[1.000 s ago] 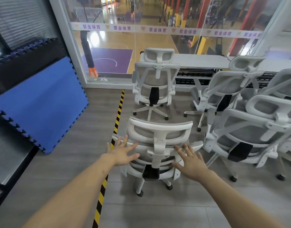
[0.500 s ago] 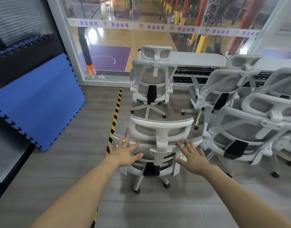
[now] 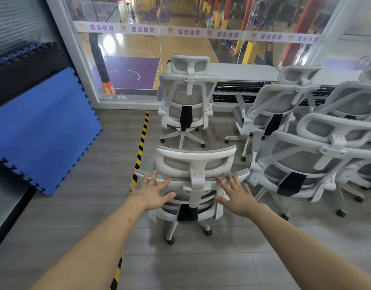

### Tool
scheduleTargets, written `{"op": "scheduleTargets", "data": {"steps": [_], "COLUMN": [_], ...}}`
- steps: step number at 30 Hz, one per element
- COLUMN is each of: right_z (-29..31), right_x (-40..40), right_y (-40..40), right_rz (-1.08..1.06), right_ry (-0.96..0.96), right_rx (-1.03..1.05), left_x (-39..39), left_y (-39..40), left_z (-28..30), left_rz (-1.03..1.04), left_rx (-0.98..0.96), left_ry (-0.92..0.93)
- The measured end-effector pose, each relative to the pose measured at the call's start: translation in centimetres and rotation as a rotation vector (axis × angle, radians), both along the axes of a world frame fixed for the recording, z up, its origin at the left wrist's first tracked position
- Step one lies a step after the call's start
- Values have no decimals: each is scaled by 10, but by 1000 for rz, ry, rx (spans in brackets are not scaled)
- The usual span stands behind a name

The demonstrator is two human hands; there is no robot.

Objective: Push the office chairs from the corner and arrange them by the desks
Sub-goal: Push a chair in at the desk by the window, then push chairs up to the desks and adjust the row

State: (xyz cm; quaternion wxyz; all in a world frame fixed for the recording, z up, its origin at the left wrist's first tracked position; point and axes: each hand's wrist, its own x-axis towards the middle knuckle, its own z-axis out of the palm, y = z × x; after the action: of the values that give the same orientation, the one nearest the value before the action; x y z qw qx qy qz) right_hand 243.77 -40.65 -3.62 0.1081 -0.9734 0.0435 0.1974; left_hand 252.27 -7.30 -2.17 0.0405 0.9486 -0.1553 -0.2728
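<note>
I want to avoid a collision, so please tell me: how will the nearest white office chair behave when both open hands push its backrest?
The nearest chair will probably roll easily: its star base has casters on smooth flooring. Pushed high on the backrest, it may swivel or veer. The chair by the desk stands straight ahead.

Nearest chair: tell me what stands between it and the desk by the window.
Straight ahead of the nearest chair, another white chair already stands at the desk, blocking that line. More chairs crowd its right. Both hands lie open on its backrest, nothing between.
</note>
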Motion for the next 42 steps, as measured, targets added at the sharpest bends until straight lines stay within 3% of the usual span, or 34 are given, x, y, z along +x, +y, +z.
{"op": "scheduleTargets", "data": {"steps": [10,15,20,30,42], "right_z": [6,16,30,65,118], "right_x": [1,-22,-77,-108,-48], "right_y": [5,-5,-43,-204,-464], "right_rz": [-35,-180,-356,-501,-326], "right_ry": [-34,-341,-447,-670,-716], "right_rx": [75,94,20,-143,-138], "left_x": [-5,-46,-75,-63,-3], "left_y": [-10,-54,-130,-337,-587], "left_z": [16,45,68,94,126], "left_rz": [0,-72,-267,-420,-277], "left_rx": [-7,-115,-264,-340,-315], "left_ry": [35,-288,-474,-511,-579]}}
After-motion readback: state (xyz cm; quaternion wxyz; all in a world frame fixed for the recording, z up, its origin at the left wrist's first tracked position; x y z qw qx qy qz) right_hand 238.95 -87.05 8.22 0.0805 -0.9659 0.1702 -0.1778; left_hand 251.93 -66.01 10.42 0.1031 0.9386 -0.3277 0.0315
